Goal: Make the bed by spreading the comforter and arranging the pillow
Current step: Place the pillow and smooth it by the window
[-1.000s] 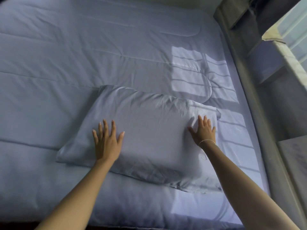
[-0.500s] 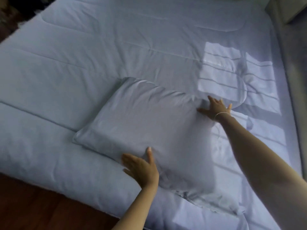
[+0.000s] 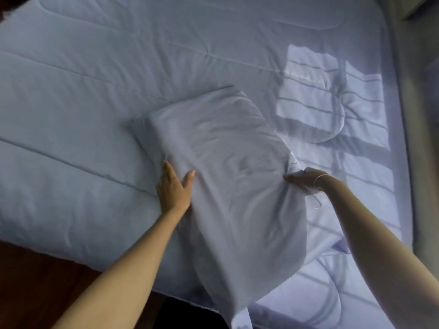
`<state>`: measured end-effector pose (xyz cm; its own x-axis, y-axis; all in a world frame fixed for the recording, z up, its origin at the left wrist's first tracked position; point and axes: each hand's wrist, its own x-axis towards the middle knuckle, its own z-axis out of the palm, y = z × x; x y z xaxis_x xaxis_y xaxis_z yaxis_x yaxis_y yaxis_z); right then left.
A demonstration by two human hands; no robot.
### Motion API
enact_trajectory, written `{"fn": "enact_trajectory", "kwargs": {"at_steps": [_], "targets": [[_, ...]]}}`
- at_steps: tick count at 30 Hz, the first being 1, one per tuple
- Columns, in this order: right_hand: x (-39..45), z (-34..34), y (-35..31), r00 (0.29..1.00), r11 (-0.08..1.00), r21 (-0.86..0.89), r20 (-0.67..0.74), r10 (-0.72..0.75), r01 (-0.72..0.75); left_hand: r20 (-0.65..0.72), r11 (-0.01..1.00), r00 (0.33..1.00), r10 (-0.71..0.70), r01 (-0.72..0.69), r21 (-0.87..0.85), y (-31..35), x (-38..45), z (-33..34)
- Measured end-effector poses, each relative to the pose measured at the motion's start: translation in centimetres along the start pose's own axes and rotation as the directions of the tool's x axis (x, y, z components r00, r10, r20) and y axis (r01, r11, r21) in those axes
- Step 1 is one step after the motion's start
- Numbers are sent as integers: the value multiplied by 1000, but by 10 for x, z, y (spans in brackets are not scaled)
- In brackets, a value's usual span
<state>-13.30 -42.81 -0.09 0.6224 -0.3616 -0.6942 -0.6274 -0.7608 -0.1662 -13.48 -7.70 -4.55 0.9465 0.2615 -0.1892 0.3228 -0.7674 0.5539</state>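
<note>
A pale blue pillow (image 3: 228,176) lies turned lengthwise away from me on the spread pale blue comforter (image 3: 95,103), its near end hanging past the bed's front edge. My left hand (image 3: 174,188) holds the pillow's left side, thumb on top and fingers along and under the edge. At the right side my right hand (image 3: 306,180) grips bunched pillowcase fabric, its fingers mostly hidden in the cloth. A thin bracelet circles that wrist.
Sunlight falls in barred patches on the comforter at the right (image 3: 332,91). A grey bed frame or wall (image 3: 418,115) runs along the right side. Dark wooden floor (image 3: 35,281) shows below the bed's front edge at the lower left.
The pillow has swung from lying crosswise to pointing away from me. Both hands went from pressing flat on top to holding its left and right sides, and the view has shifted left.
</note>
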Motion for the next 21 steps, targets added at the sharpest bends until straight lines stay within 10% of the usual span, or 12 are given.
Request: {"fn": "enact_trajectory", "kwargs": {"at_steps": [4,7,21], "targets": [[-14,28,12,977,959,268,-208,-39,95,9,966,980,-201,199,-166,10,-35,13],[-25,30,6,970,982,150,-231,-78,114,9,927,950,-313,308,-214,17,-45,18],[-114,56,29,940,995,90,-341,0,32,-42,988,994,-100,94,-122,27,-65,-6]]}}
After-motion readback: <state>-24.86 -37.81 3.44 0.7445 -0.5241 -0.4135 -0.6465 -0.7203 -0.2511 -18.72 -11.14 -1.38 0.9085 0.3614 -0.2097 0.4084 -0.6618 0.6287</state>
